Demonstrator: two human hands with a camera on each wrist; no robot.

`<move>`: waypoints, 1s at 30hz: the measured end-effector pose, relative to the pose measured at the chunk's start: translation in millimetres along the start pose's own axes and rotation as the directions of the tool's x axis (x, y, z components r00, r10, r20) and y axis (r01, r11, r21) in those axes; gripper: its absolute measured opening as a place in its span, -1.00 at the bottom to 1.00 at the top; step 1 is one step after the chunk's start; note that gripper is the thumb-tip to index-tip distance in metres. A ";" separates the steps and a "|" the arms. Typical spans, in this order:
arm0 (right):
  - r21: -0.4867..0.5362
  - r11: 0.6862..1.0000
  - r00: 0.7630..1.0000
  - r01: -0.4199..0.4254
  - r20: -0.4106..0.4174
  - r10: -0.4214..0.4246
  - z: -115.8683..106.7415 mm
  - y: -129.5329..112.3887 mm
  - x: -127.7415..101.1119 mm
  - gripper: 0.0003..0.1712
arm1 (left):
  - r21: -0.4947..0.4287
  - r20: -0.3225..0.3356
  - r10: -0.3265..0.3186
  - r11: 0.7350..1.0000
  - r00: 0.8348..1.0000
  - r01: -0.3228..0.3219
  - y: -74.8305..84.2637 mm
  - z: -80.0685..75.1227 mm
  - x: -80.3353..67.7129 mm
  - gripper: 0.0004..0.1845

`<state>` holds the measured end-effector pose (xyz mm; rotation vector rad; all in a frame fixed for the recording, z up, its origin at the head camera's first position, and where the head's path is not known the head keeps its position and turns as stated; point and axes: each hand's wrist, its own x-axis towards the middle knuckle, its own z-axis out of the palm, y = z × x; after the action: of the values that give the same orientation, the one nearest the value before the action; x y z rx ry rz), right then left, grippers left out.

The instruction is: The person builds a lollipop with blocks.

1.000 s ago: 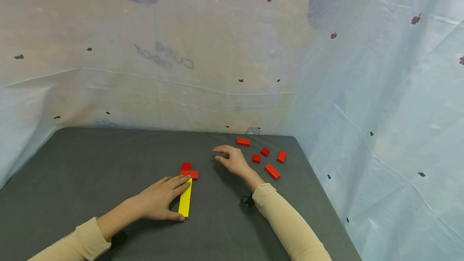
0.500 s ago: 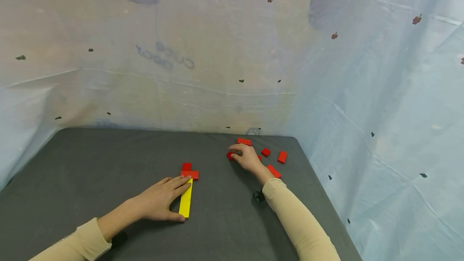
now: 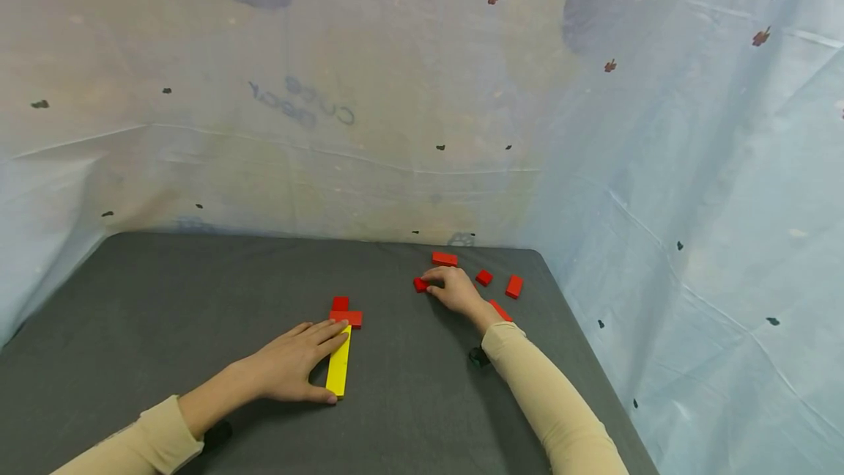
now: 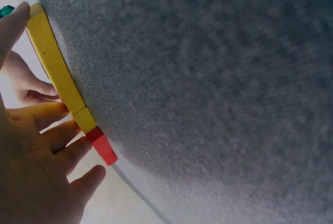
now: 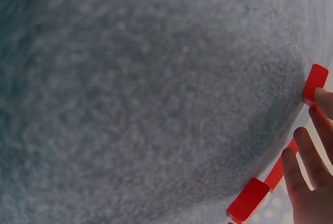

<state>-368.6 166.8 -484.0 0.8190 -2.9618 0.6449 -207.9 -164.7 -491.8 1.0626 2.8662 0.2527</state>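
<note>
My left hand (image 3: 293,361) lies with fingers spread along the left side of a row of blocks, thumb at its near end. In that row, a long yellow block (image 3: 338,372) meets a crosswise red block (image 3: 352,319), with another red block (image 3: 340,303) behind it. The left wrist view shows a seam in the yellow part, cutting off a short yellow piece (image 4: 84,120). At the back right, my right hand (image 3: 456,290) pinches a small red block (image 3: 420,284) between thumb and finger; part of the block is hidden by the fingertips.
Around the right hand lie loose red blocks: one behind (image 3: 445,259), a small one (image 3: 484,278), one farther right (image 3: 514,286), and one partly behind the forearm (image 3: 500,310). A patterned plastic sheet (image 3: 382,196) hangs behind the dark grey table (image 3: 198,292).
My right hand has moved right and slightly back, and a small red block now shows at its fingertips. Its wrist now covers another small red block. The left hand has stayed put.
</note>
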 end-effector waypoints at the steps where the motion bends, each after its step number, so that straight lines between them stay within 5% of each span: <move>1: -0.005 1.000 1.000 0.000 -0.001 0.000 0.0 0.1 -0.1 -0.64 | 0.000 0.000 0.000 1.000 1.000 0.000 0.1 0.0 0.1 0.12; 14: -0.020 0.999 0.997 0.033 -0.064 -0.034 6.7 -3.4 -2.2 -0.69 | 0.005 -0.010 -0.001 1.000 1.000 0.001 0.2 2.6 0.2 0.12; 30: 0.056 0.995 0.991 0.088 -0.108 -0.082 22.8 -51.3 0.2 -0.68 | -0.010 -0.002 -0.009 1.000 1.000 0.009 0.2 2.3 1.8 0.13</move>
<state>-341.2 117.9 -485.0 0.8801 -2.8090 0.7517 -208.8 -163.1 -494.0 1.0480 2.8676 0.2672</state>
